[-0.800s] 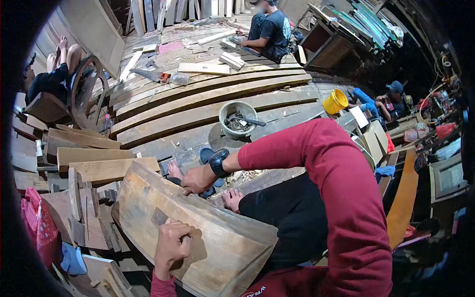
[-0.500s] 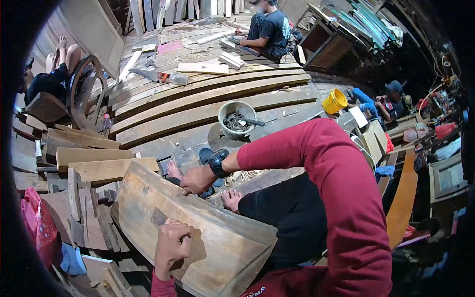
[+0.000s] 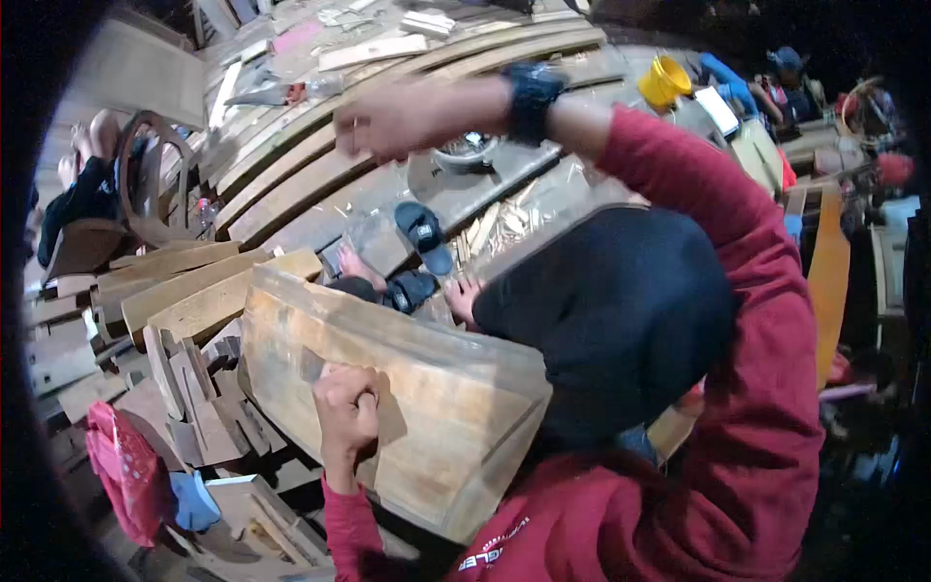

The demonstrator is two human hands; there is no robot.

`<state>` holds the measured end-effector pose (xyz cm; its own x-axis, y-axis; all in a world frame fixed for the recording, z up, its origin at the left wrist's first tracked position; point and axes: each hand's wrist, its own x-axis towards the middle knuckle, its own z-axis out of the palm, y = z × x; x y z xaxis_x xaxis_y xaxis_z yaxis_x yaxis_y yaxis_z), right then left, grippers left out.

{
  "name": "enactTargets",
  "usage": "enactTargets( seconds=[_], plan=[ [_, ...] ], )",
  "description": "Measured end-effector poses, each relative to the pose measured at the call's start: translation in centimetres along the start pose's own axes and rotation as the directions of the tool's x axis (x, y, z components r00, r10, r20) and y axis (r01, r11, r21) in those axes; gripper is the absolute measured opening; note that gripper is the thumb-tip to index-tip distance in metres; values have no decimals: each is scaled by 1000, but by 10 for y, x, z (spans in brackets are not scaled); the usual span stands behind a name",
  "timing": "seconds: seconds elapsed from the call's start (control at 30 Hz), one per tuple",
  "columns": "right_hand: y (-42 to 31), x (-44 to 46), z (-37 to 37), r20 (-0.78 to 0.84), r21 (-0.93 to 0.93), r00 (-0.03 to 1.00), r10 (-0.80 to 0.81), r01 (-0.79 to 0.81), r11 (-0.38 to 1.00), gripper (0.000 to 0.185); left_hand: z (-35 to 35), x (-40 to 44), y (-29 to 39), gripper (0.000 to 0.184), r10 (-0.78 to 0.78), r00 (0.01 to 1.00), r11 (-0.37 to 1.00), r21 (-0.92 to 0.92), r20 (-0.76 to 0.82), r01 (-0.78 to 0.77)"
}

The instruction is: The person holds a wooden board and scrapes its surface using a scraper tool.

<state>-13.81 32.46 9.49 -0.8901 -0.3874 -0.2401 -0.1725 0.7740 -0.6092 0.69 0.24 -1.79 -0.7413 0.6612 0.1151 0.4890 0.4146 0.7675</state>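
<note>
A curved wooden panel (image 3: 456, 398) lies tilted in front of my body, beside my dark-trousered knee. My left hand (image 3: 349, 398) rests on its face in a fist, close to a small dark patch on the wood; whatever its fingers may hold is hidden. My right hand (image 3: 398, 121), with a dark watch (image 3: 533, 102) on the wrist, is raised above the floor boards, away from the panel. Its fingers are smeared by motion. Behind the wrist, a bucket (image 3: 465, 155) is partly covered.
Dark sandals (image 3: 422, 233) and wood shavings (image 3: 504, 218) lie beyond the panel. Stacked boards (image 3: 199, 291) and a red cloth (image 3: 126, 470) are at the left. A yellow bucket (image 3: 664, 82) stands back right. Co-workers sit at the far left and far right.
My right hand has lifted off the panel's far edge and swung up and away. The view has tilted downward, and my knee shows larger. My left hand remains on the panel.
</note>
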Motion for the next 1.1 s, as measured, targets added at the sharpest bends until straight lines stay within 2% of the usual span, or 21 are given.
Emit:
enactTargets(
  seconds=[0.03,0.13,0.17,0.23,0.3,0.33,0.43,0.5,0.57,0.6,0.63,0.7,0.73,0.77,0.8,0.9,0.93,0.97,1.07,1.1],
  plan=[
    [5,-53,-12,-127,87,984,125,-114,990,30,4,-1,-5,5,-23,1000,1000,-18,19,24],
    [34,-208,28,-130,246,953,273,-235,940,31,11,-1,5,5,24,999,1000,12,-47,-23],
    [38,-251,51,-86,291,946,313,-277,916,31,13,0,1,5,65,995,997,39,-70,-63],
    [46,-328,89,63,331,922,381,-380,864,32,10,-8,-2,5,52,997,996,80,-59,-47],
    [52,-371,117,216,319,902,373,-426,847,33,18,-5,-4,7,66,993,997,55,-98,-61],
    [51,-381,123,280,311,889,362,-441,842,34,18,-8,-3,15,38,997,997,65,-66,-34],
    [66,-415,136,447,300,844,297,-454,839,35,30,-16,-6,8,-67,984,997,-54,-164,59],
    [82,-434,154,565,302,795,221,-449,841,36,26,-15,-9,11,-32,992,999,-9,-118,31],
    [125,-471,225,687,330,727,-5,-306,893,42,28,-12,-5,12,3,992,1000,18,-123,-1],
    [153,-492,274,734,354,665,-140,-198,914,49,28,-12,-4,12,-2,992,1000,30,-125,6],
    [158,-495,289,770,386,579,-267,-90,918,57,28,-13,-3,12,-10,992,999,42,-129,15],
    [147,-500,278,656,437,754,-29,-349,829,58,28,-14,-2,12,-1,990,998,69,-139,11],
    [127,-491,258,592,476,799,110,-456,752,59,28,-15,-3,12,14,989,996,85,-145,-2],
    [105,-482,237,528,524,811,252,-544,656,60,28,-17,-3,12,28,988,995,103,-150,-13],
    [86,-475,221,464,575,792,396,-610,546,61,27,-18,0,13,-39,990,997,68,-135,48],
    [83,-470,249,226,760,914,336,-381,526,45,31,-24,-7,14,-90,976,996,0,-199,91],
    [106,-469,270,240,535,959,149,-259,804,42,29,-22,-4,14,-75,982,996,29,-172,81],
    [119,-468,280,308,261,951,-30,-54,964,39,27,-23,-7,14,-83,983,996,16,-166,86],
    [98,-466,257,201,593,955,218,-295,749,31,27,-27,-12,10,-126,977,992,1,-170,129],
    [91,-466,246,273,751,924,267,-378,542,33,26,-27,-13,9,-63,981,995,60,-184,75]
  ],
)
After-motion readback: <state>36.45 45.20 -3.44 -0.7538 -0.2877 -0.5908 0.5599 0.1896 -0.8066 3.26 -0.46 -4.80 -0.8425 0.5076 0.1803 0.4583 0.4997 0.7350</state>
